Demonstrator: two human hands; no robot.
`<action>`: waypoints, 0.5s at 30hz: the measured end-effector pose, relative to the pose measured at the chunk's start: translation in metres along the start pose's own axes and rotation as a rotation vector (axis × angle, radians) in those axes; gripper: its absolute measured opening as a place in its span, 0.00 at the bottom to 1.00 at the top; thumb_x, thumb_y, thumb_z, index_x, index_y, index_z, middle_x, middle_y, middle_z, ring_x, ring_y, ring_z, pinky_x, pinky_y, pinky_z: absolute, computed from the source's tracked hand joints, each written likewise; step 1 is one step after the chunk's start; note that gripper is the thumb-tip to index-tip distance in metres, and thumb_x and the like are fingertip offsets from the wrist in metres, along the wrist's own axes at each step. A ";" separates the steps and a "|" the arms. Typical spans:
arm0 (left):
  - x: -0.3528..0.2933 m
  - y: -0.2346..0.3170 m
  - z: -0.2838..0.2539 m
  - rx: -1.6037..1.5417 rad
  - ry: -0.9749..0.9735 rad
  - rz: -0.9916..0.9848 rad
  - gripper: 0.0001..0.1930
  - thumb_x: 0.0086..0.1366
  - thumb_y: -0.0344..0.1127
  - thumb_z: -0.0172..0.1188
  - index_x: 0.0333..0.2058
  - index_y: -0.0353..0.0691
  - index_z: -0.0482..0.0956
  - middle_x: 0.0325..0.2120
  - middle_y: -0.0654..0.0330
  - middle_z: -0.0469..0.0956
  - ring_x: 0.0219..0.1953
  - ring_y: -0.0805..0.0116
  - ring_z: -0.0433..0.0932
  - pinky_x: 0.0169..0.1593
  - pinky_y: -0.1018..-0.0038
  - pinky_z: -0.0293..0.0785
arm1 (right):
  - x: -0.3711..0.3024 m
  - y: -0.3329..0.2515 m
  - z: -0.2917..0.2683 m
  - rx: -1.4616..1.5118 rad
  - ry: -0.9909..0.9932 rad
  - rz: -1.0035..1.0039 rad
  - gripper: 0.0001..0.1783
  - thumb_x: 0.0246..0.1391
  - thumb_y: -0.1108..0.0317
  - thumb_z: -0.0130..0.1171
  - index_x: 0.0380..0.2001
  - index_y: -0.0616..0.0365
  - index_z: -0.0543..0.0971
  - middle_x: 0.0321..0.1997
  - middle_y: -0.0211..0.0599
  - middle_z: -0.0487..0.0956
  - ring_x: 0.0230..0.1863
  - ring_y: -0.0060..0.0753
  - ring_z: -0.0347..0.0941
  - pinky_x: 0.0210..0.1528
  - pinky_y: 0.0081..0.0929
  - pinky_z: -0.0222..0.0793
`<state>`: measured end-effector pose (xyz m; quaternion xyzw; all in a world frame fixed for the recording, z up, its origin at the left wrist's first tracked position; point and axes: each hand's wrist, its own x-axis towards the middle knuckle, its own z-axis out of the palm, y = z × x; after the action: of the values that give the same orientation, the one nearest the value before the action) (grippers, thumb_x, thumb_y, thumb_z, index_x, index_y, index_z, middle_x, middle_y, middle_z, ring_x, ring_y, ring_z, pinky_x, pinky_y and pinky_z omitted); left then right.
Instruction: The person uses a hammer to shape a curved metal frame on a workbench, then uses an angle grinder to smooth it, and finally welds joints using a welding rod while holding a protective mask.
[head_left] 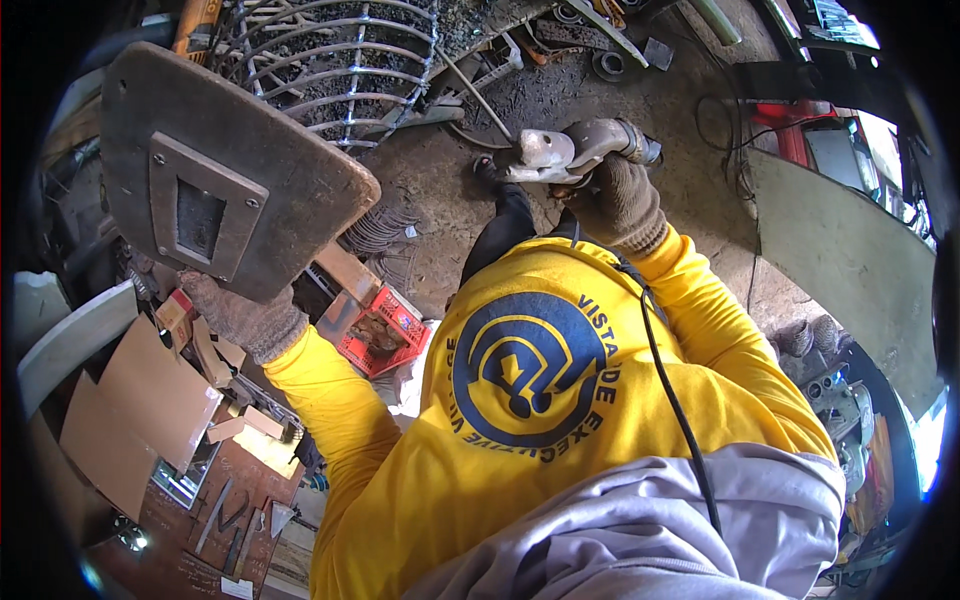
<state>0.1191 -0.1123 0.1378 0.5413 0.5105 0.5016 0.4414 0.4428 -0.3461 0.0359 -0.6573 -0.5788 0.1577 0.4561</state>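
My left hand (240,320), in a worn knit glove, grips the handle of a flat, rusty brown hand-held welding shield (220,170) with a small dark window, raised at the upper left. My right hand (620,200), also gloved, is closed around a grey angle grinder (560,150) held out in front of me, above the dirty floor. A black cable (670,380) runs from the grinder down across my yellow long-sleeved shirt (520,400). The grinder's disc is hidden under its body.
A curved metal-bar grille (330,60) lies on the ground behind the shield. A red crate (385,330) sits below it, cardboard pieces (150,400) and metal offcuts to the left. A large grey metal sheet (850,260) stands at the right.
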 end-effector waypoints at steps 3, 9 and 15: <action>-0.001 -0.001 -0.005 0.183 -0.027 0.120 0.38 0.53 0.47 0.71 0.57 0.32 0.68 0.56 0.47 0.72 0.57 0.51 0.71 0.62 0.59 0.64 | -0.006 -0.001 0.002 0.044 -0.025 0.037 0.26 0.42 0.69 0.73 0.46 0.60 0.75 0.43 0.47 0.80 0.43 0.53 0.79 0.46 0.39 0.74; -0.003 0.004 -0.010 0.796 -0.162 0.481 0.40 0.52 0.46 0.72 0.58 0.34 0.66 0.56 0.49 0.72 0.57 0.53 0.72 0.61 0.59 0.65 | -0.022 0.000 0.004 -0.051 -0.099 0.073 0.25 0.45 0.69 0.69 0.48 0.58 0.75 0.46 0.47 0.79 0.46 0.52 0.77 0.47 0.39 0.73; -0.005 0.006 -0.013 -0.535 -0.010 -0.299 0.33 0.58 0.43 0.67 0.58 0.34 0.66 0.56 0.48 0.73 0.58 0.53 0.71 0.60 0.59 0.66 | -0.021 -0.009 0.002 0.007 -0.142 0.183 0.26 0.40 0.72 0.71 0.47 0.57 0.77 0.46 0.44 0.80 0.48 0.51 0.77 0.51 0.39 0.72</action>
<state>0.1072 -0.1178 0.1446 0.3272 0.4319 0.5452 0.6396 0.4298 -0.3646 0.0351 -0.6929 -0.5467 0.2469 0.4000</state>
